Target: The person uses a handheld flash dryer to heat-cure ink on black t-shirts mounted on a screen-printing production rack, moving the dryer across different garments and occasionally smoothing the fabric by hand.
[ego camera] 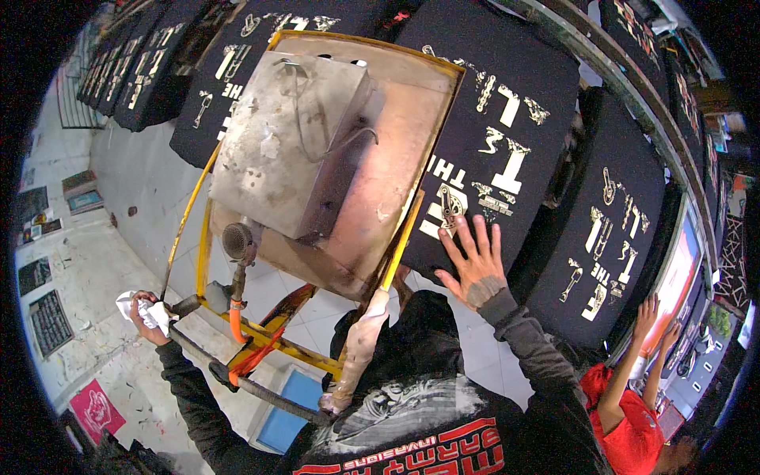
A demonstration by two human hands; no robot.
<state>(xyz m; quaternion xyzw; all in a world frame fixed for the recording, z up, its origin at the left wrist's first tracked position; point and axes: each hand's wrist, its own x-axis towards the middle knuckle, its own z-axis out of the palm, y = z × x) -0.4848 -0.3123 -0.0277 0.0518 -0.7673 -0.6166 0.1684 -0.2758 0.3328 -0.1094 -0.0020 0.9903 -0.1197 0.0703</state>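
My left hand [148,317] grips a crumpled white cloth [138,306] at the end of the cart's dark handlebar [255,389]. Fingers spread, my right hand [475,267] rests on or just over the lower edge of a black T-shirt [546,172] with pale printed letters and bicycle parts. The fingertips are by a printed crank [449,206]. Between my hands stands a yellow-framed metal cart [261,329]. It carries a wide metal plate [409,119] and a stained metal box [267,148]. A round mesh-faced burner head [238,240] with an orange hose [236,323] sits below the box.
More printed black shirts [605,237] lie in rows on both sides. At right, a person in a red shirt [623,409] reaches towards a bright framed panel [674,285]. A metal rail [671,113] runs past the shirts. A blue-topped box [291,404] is under the handlebar.
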